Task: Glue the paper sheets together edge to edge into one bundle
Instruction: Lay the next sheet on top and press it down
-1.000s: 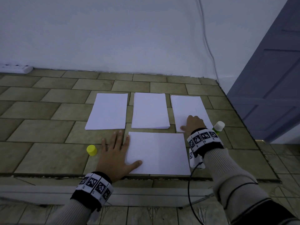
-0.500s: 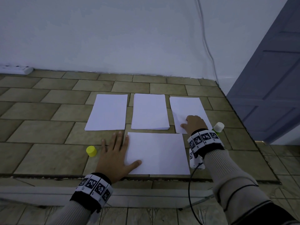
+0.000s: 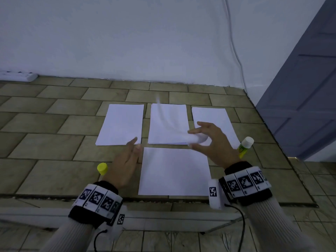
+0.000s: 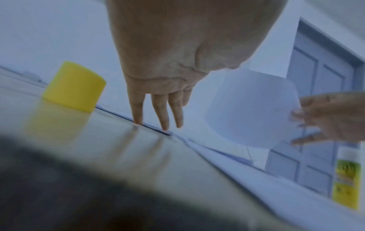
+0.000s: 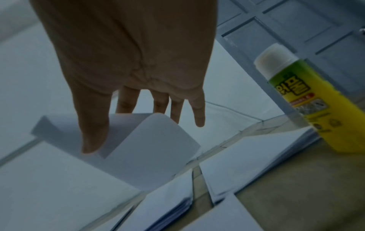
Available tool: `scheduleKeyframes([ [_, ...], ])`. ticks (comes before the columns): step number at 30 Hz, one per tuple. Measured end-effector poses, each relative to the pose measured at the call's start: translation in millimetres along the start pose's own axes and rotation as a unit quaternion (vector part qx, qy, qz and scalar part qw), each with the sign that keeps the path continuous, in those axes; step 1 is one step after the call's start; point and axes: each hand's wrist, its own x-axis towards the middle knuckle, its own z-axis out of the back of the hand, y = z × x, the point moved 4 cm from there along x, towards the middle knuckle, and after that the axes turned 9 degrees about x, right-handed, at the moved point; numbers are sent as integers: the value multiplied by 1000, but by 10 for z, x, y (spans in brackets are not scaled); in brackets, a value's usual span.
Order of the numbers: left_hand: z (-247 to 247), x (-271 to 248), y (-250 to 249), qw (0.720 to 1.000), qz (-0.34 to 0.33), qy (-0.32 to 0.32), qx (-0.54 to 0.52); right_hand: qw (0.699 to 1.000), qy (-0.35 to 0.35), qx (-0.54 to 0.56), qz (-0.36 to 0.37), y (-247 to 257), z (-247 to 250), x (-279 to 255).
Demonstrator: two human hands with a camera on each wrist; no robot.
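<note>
Overhead, a curled sheet (image 3: 197, 140) is pinched by the right hand (image 3: 214, 144) above the middle stack (image 3: 168, 124). Straight fingers of the left hand (image 3: 125, 164) touch the floor (image 3: 45, 170) (beside a yellow cap (image 3: 102, 168)).

Four paper piles (image 3: 121, 124) (one sheet (image 3: 169, 122) lifted), one glue stick (image 3: 245, 146), one cap (image 3: 102, 168).

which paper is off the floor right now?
The curled sheet pinched in the right hand, raised above the middle stack. The other papers lie flat on the tiles.
</note>
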Motion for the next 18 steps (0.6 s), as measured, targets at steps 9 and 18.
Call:
scheduleKeyframes([
  [9, 0, 88, 29, 972, 80, 48, -214, 997, 71, -19, 15, -217, -187, -354],
  [18, 6, 55, 50, 985, 21, 46, -167, 984, 119, 104, -86, -338, -69, -410],
])
